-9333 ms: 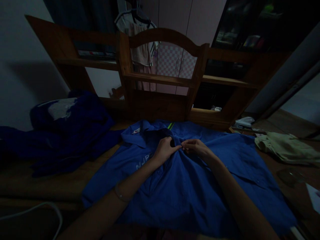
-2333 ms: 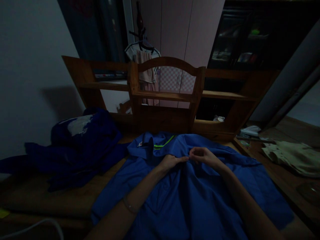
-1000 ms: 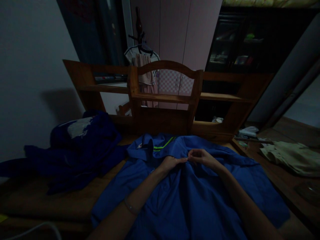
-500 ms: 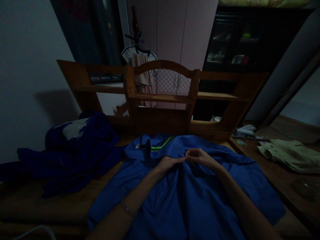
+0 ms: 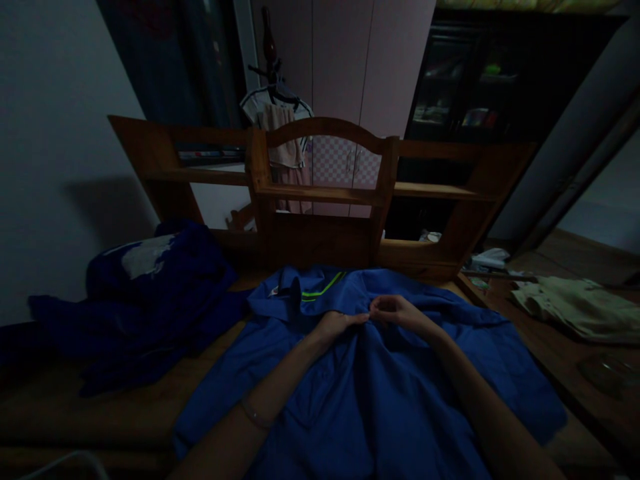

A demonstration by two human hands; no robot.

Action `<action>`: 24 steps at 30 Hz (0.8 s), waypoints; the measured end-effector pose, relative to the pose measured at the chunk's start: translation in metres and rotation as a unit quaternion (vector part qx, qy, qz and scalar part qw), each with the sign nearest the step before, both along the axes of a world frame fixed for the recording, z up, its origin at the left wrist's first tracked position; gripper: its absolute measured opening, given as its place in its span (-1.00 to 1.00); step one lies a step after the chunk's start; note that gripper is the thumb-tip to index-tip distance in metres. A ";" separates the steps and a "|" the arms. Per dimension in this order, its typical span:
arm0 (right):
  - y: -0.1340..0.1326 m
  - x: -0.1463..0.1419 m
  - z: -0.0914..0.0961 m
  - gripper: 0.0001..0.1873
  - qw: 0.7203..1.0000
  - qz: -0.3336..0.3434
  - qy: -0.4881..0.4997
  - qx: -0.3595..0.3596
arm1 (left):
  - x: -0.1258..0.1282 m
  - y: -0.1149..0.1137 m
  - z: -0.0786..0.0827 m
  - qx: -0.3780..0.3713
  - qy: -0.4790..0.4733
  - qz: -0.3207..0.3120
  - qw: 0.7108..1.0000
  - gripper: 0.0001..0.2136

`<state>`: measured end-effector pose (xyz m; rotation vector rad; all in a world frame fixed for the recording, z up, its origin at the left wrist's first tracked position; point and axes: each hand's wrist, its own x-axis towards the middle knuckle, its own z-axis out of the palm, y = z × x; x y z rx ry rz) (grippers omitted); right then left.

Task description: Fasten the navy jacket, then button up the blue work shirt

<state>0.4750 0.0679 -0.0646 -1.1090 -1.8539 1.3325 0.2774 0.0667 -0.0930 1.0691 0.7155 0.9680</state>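
One blue shirt (image 5: 390, 393) lies spread front-up on the wooden counter (image 5: 125, 393), collar (image 5: 300, 297) towards the far side, with a green stripe showing inside the collar. The shirt's near hem runs out of the bottom of the frame.

Two hands are at work, both on the shirt's front opening just below the collar. The left hand (image 5: 336, 325) has its fingertips drawn together on the fabric. The right hand (image 5: 395, 311) is curled, pinching the same fold, and the fingertips of the two hands touch. One thin bracelet (image 5: 253, 415) sits on the left wrist. What lies between the fingertips is too dark and small to make out.

Left of the shirt, one heap of dark blue garments (image 5: 150, 300) touches the shirt's left shoulder area, and a pale patch shows on top of it. A strip of bare counter is open in front of that heap. Right of the shirt, well apart, one pale green garment (image 5: 575, 307) lies crumpled, cut off by the frame edge.

Just beyond the collar stands one wooden shelf unit (image 5: 320, 193), closing off the far edge. Behind it, garments hang from a hanger (image 5: 277, 117). A pink wardrobe (image 5: 350, 60) and a dark cabinet (image 5: 465, 87) stand further back, and the cabinet's contents are not legible in the dim light.
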 end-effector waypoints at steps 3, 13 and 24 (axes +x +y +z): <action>0.000 0.000 0.000 -0.60 1.000 0.007 0.005 0.000 | 0.000 -0.001 0.002 -0.004 0.005 0.006 1.000 -0.53; -0.003 0.001 0.002 -0.62 1.000 -0.004 -0.013 0.005 | 0.002 -0.002 0.005 -0.038 0.030 -0.012 0.999 -0.57; -0.002 -0.004 0.002 -0.66 0.992 -0.084 0.078 0.047 | 0.007 -0.005 0.005 -0.031 -0.020 -0.003 0.999 -0.62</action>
